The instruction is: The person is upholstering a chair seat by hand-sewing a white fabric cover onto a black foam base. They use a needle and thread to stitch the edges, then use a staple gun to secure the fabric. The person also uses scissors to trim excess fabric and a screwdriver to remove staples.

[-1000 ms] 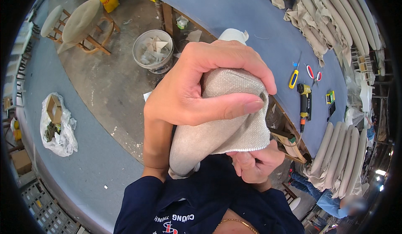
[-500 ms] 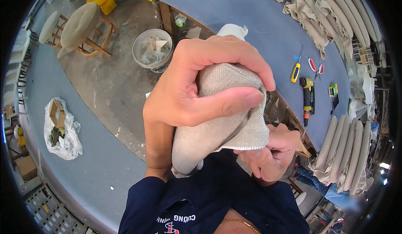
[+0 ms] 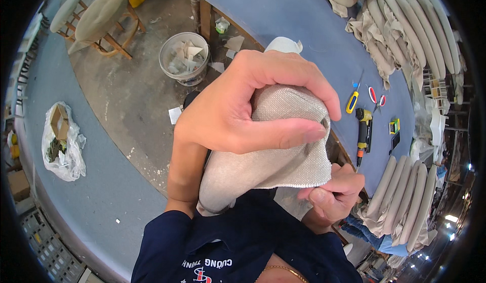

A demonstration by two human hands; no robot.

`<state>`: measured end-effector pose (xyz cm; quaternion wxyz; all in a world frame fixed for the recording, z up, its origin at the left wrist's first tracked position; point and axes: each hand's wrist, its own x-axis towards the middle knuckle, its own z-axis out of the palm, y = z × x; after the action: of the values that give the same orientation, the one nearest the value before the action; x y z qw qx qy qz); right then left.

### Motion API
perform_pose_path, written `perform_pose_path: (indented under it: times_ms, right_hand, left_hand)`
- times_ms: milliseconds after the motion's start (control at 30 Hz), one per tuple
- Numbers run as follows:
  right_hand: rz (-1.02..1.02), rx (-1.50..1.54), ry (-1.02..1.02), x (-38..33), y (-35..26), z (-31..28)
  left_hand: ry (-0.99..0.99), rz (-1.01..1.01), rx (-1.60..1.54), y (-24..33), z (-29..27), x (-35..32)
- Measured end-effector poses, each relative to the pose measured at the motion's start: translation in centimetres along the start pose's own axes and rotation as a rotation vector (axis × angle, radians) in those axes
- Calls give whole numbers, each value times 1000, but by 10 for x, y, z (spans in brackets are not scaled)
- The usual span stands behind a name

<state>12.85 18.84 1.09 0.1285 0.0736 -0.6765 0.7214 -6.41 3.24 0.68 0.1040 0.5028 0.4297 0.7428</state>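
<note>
A padded piece covered in beige woven fabric [image 3: 253, 166] is held up in front of my chest. My left hand [image 3: 228, 106] wraps over its upper end, thumb and fingers closed around the cloth near a fold. Past my knuckles, a whitish end [image 3: 283, 45] sticks out; whether it belongs to the same piece I cannot tell. At the lower right, my right hand [image 3: 336, 192] pinches the corner of the loose fabric flap, below its frayed edge. Part of the pad is hidden behind my left hand.
On the blue-grey table [image 3: 304, 25] lie a yellow-handled screwdriver [image 3: 353, 100], red-handled scissors [image 3: 376, 98] and a yellow-black power tool [image 3: 363, 133]. Beige padded pieces [image 3: 400, 197] are stacked at right. A scrap bucket [image 3: 184, 57], stools [image 3: 101, 17] and a plastic bag [image 3: 63, 141] stand left.
The pad has shifted slightly to the right and down within both hands, and its flap hangs flatter and more stretched toward my right hand. The surroundings have shifted slightly with my head.
</note>
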Motion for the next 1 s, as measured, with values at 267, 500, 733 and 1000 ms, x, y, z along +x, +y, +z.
perform_pose_path:
  times_ms: [267,500,733,1000]
  right_hand:
    - [21,-25,1,18,-3,13]
    - [6,57,46,17,3,22]
    - [57,17,-57,16,0,16]
    - [91,30,-3,10,4,22]
  left_hand:
    - [-17,32,8,-3,0,0]
    - [10,1,13,-3,3,-1]
    - [76,-106,13,10,1,1]
    - [106,-112,102,10,11,3]
